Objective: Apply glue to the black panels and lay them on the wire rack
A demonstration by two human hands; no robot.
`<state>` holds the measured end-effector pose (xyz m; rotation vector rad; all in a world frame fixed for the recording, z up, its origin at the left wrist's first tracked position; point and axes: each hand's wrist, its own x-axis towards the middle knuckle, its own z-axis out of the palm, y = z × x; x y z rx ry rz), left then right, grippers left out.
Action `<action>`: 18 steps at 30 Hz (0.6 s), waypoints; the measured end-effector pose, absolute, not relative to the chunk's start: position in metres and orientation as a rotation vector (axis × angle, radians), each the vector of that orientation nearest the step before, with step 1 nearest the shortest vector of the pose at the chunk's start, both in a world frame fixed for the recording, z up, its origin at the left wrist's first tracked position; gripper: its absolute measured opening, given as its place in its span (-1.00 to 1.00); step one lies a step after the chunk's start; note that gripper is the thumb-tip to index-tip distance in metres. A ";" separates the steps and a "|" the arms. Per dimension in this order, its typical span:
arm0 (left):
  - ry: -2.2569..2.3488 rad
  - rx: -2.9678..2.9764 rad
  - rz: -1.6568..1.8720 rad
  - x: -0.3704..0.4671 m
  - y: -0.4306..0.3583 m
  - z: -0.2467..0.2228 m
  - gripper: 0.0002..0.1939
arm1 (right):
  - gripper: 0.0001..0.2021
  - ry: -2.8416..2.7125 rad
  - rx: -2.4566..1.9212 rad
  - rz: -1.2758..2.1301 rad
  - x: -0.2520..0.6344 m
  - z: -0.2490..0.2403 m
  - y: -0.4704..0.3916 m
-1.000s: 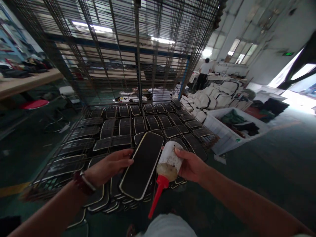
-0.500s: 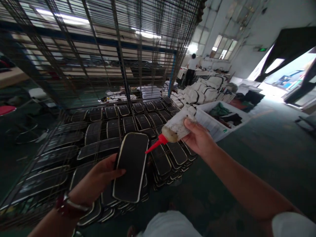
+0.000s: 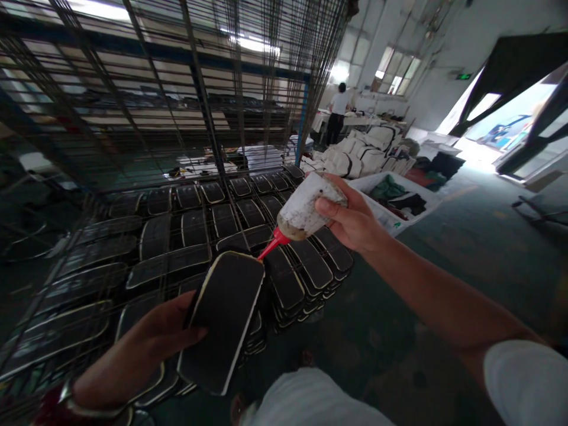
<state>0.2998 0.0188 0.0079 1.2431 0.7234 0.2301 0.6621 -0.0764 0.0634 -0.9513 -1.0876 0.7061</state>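
My left hand grips a flat black panel with rounded corners by its left edge, thumb on the face. A pale line runs along the panel's rim. In my right hand is a stained white squeeze bottle, tilted down to the left. Its red nozzle points at the panel's upper right corner, and the tip appears to touch the edge there. Similar black panels with pale rims lie in rows and stacks on the wire rack below.
A tall wire rack rises ahead and to the left. To the right stands a white bin with cloth inside, before a pile of white bundles. A person stands at a far table. An open doorway is at the far right.
The panel has tilted further and moved down and left with my left hand. The nozzle has gone from the panel's right side to its upper right corner. The view has shifted slightly.
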 end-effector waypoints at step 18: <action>0.875 0.972 0.332 0.311 0.003 0.003 -0.51 | -0.54 -0.750 -0.889 0.651 0.641 0.028 -0.091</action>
